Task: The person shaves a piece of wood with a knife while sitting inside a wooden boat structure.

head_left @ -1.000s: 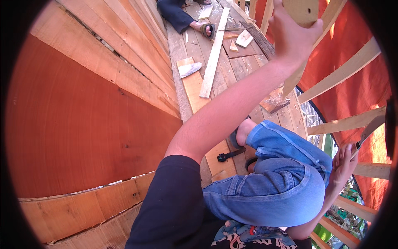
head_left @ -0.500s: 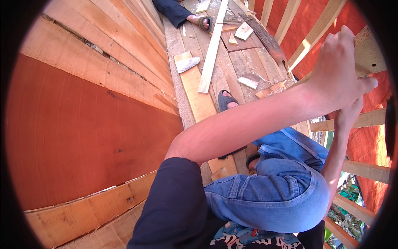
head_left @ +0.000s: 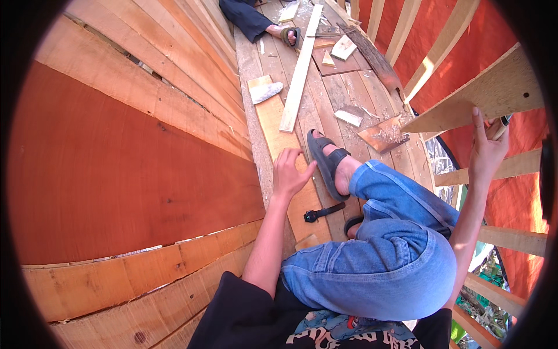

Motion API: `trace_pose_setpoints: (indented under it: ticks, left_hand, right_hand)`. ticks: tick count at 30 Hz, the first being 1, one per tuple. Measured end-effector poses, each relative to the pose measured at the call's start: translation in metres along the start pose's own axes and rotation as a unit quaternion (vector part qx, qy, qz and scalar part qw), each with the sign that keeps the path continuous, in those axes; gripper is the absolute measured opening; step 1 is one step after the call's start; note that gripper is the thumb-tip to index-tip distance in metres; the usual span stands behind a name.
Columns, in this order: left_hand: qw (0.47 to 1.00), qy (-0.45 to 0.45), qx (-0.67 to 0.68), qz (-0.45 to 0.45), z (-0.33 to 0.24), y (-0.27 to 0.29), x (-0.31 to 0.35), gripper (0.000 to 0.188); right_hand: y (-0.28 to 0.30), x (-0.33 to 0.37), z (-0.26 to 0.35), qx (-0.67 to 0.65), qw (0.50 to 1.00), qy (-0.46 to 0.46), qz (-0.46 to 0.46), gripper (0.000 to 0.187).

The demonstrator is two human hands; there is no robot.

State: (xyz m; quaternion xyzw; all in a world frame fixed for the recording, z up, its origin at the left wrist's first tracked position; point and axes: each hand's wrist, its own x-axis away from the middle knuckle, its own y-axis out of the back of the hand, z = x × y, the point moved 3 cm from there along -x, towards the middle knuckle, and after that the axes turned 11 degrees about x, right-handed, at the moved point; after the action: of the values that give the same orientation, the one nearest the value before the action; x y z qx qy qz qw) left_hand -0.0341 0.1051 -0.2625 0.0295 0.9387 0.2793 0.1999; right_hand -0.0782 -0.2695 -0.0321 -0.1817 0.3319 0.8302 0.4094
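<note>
A: Head view: fingers?
B: My left fingers (head_left: 284, 158) are loosely spread, empty, over the plank (head_left: 272, 123); contact unclear. My right fingers (head_left: 478, 125) curl round what looks like a knife handle (head_left: 497, 129), one laid against the board (head_left: 488, 87).
A: Board where?
B: Up at my right, by the slats (head_left: 439, 52).
A: Progress?
B: Board has a tapered end and a hole (head_left: 526, 94); shavings (head_left: 395, 138) on the floor (head_left: 332, 88). I'd say partly worked. What's left, can't tell.

The board (head_left: 482, 93), cropped by the dark rim, hides part of the tool (head_left: 503, 123) in the right hand (head_left: 487, 152), leaving its kind unclear.
</note>
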Motion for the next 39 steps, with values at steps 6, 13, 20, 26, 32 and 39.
trace_pose_setpoints:
  ticks: [6, 13, 20, 26, 32, 39]
  left_hand:
    - [0.972, 0.039, -0.027, 0.231, 0.024, -0.029, 0.099, 0.051]
    - [0.938, 0.119, -0.058, 0.319, 0.045, -0.028, 0.128, 0.051]
    - [0.926, 0.117, -0.081, 0.349, 0.05, -0.032, 0.125, 0.042]
    - [0.924, 0.115, -0.088, 0.355, 0.052, -0.037, 0.131, 0.032]
    - [0.953, 0.101, -0.073, 0.278, 0.068, -0.036, 0.135, 0.016]
    - [0.952, 0.113, -0.074, 0.273, 0.057, -0.034, 0.133, 0.018]
  right_hand:
    - [-0.01, 0.004, 0.005, -0.007, 1.0, 0.001, 0.006, 0.026]
    - [-0.002, 0.001, -0.004, -0.015, 1.0, -0.001, 0.005, 0.024]
    - [-0.002, 0.0, -0.003, -0.04, 0.999, -0.006, 0.006, 0.025]
    - [0.004, -0.002, -0.013, -0.024, 1.0, 0.001, -0.008, 0.027]
    - [0.004, -0.002, -0.011, 0.022, 1.0, 0.0, -0.012, 0.028]
    - [0.004, -0.002, -0.011, -0.01, 1.0, 0.006, -0.006, 0.028]
